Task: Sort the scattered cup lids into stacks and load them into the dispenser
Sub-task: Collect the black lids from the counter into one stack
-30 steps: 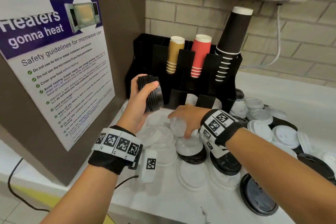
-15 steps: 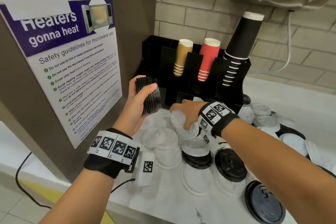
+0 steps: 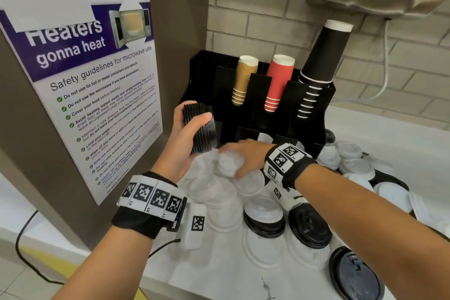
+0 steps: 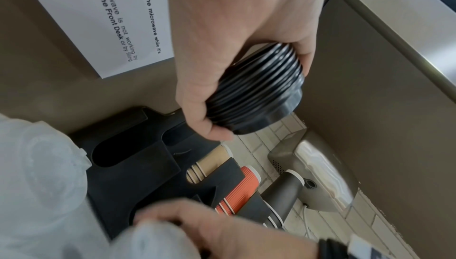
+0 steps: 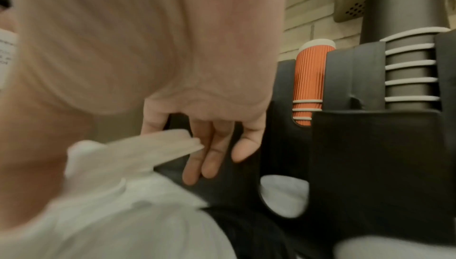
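My left hand (image 3: 192,118) grips a sideways stack of black lids (image 3: 203,134), held up just left of the black dispenser (image 3: 311,95). The left wrist view shows the same stack of black lids (image 4: 256,95) with thumb and fingers wrapped round it. My right hand (image 3: 239,156) reaches low in front of the dispenser and pinches a white lid (image 3: 227,162) from the pile. In the blurred right wrist view, the white lid (image 5: 153,146) sits tilted between thumb and forefinger, with the other fingers (image 5: 209,157) hanging loose.
White lids (image 3: 358,168) and black lids (image 3: 309,226) lie scattered over the white counter (image 3: 219,275). Tan, red (image 3: 278,80) and black cup stacks stand in the dispenser's upper slots. A brown panel with a poster (image 3: 97,95) closes off the left side.
My right hand has shifted a little forward and left among the white lids and lifted one. The left hand keeps the black stack in about the same place.
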{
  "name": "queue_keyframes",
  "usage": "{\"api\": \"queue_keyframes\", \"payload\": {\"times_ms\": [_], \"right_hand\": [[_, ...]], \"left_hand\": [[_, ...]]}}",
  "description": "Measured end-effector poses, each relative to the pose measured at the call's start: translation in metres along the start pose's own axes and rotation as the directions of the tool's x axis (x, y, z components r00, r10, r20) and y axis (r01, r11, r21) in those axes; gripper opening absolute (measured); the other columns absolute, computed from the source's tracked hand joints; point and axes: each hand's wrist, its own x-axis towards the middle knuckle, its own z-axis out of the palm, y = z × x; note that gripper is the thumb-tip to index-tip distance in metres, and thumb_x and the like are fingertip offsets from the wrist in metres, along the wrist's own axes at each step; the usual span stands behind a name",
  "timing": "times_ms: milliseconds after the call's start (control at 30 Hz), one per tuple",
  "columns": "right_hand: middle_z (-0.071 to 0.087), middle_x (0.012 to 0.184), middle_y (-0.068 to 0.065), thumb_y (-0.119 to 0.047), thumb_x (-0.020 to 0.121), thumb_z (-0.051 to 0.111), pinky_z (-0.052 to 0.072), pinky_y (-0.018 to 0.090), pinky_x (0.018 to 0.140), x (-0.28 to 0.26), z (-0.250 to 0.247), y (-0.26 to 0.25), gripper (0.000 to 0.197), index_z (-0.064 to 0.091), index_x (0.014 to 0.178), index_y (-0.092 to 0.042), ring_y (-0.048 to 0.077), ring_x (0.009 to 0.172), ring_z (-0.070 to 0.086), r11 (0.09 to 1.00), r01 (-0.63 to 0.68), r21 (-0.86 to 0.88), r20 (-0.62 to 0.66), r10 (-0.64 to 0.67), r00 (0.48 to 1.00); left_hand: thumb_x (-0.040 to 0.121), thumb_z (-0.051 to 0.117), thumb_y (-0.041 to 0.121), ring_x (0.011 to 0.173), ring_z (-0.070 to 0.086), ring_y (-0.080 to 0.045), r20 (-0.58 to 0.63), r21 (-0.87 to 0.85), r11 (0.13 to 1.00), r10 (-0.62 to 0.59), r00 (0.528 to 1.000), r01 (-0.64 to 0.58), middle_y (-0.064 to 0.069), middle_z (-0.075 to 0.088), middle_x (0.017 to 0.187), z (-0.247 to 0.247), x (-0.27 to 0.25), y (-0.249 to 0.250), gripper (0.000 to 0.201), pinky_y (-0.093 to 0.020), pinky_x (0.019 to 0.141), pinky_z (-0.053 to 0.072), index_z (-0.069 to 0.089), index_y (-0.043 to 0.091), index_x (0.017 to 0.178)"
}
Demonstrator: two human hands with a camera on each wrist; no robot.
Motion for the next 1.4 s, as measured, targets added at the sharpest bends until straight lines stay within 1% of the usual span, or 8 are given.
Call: {"api": "queue_keyframes", "payload": {"times_ms": [100,367,533,733,933,1100,1267,1400], "right_hand": [[0.035,0.147,0.009,-0.038,0.076,0.078,0.036,0.036,0.107,0.004,-0.016,-0.003,0.095,0.021,0.151,-0.026,0.026,0.133,0.036,0.999,-0.035,0.005,0.002,0.035,0.999],[0.048,0.128,0.012,-0.011,0.07,0.081,0.049,0.031,0.077,0.002,0.0,0.028,0.075,0.04,0.133,-0.016,0.027,0.109,0.056,0.916,-0.125,-0.38,0.136,0.189,0.972],[0.037,0.127,0.008,-0.021,0.059,0.088,0.054,0.043,0.085,0.008,0.007,0.026,0.102,0.029,0.142,-0.03,0.029,0.112,0.051,0.949,-0.068,-0.307,0.109,0.106,0.988],[0.046,0.124,0.012,-0.025,0.069,0.081,0.052,0.043,0.089,0.005,0.009,0.026,0.079,0.039,0.136,-0.025,0.029,0.109,0.053,0.944,-0.084,-0.319,0.08,0.115,0.99],[0.037,0.134,0.009,-0.052,0.067,0.074,0.045,0.039,0.083,-0.012,-0.012,0.02,0.086,0.032,0.141,-0.035,0.028,0.12,0.045,0.789,-0.213,-0.576,-0.086,0.201,0.976],[0.046,0.114,0.004,-0.033,0.07,0.079,0.054,0.033,0.078,-0.042,-0.028,0.038,0.065,0.045,0.125,-0.029,0.024,0.098,0.056,0.985,-0.041,0.17,-0.266,0.086,0.96],[0.056,0.119,0.007,-0.001,0.08,0.071,0.057,0.03,0.077,-0.067,-0.018,0.034,0.06,0.048,0.125,-0.035,0.026,0.094,0.067,0.537,0.356,0.765,-0.423,0.002,0.906],[0.055,0.126,0.01,0.002,0.079,0.072,0.054,0.03,0.087,-0.077,-0.008,0.023,0.068,0.047,0.132,-0.03,0.022,0.101,0.065,0.528,0.446,0.722,-0.483,-0.078,0.872]], "left_hand": [[0.063,0.073,0.043,0.095,0.061,-0.018,0.005,-0.006,1.0,-0.01,1.0,0.01,-0.001,0.057,0.111,0.0,0.001,-0.002,0.052,-0.033,0.064,0.054,0.053,0.038,0.111],[0.074,0.067,0.035,0.088,0.062,-0.012,-0.006,-0.007,1.0,-0.007,1.0,0.007,0.003,0.058,0.105,-0.005,0.003,-0.003,0.041,-0.032,0.064,0.054,0.051,0.036,0.112],[0.075,0.066,0.034,0.087,0.063,-0.011,0.002,-0.003,1.0,-0.006,1.0,0.006,0.002,0.058,0.106,-0.003,0.004,-0.003,0.045,-0.032,0.064,0.054,0.05,0.033,0.117],[0.074,0.067,0.035,0.084,0.065,-0.009,0.023,0.001,1.0,-0.022,1.0,0.022,0.002,0.058,0.106,-0.003,0.005,-0.004,0.044,-0.032,0.063,0.054,0.051,0.036,0.115],[0.073,0.068,0.035,0.088,0.062,-0.013,0.029,0.049,0.997,-0.063,0.998,0.061,0.002,0.056,0.107,0.002,0.008,-0.011,0.05,-0.03,0.061,0.054,0.049,0.037,0.119],[0.07,0.071,0.031,0.085,0.062,-0.011,0.08,0.06,0.993,-0.105,0.991,0.101,0.005,0.057,0.107,0.012,0.006,-0.023,0.047,-0.029,0.057,0.053,0.053,0.041,0.113],[0.071,0.071,0.035,0.088,0.064,-0.014,0.12,0.025,0.986,-0.167,0.979,0.165,0.003,0.06,0.106,0.026,0.001,-0.034,0.039,-0.032,0.059,0.053,0.058,0.043,0.107],[0.074,0.07,0.037,0.088,0.071,-0.012,0.169,-0.036,0.981,-0.18,0.969,0.188,0.003,0.066,0.108,0.038,-0.001,-0.037,0.041,-0.035,0.063,0.055,0.058,0.038,0.114]]}}
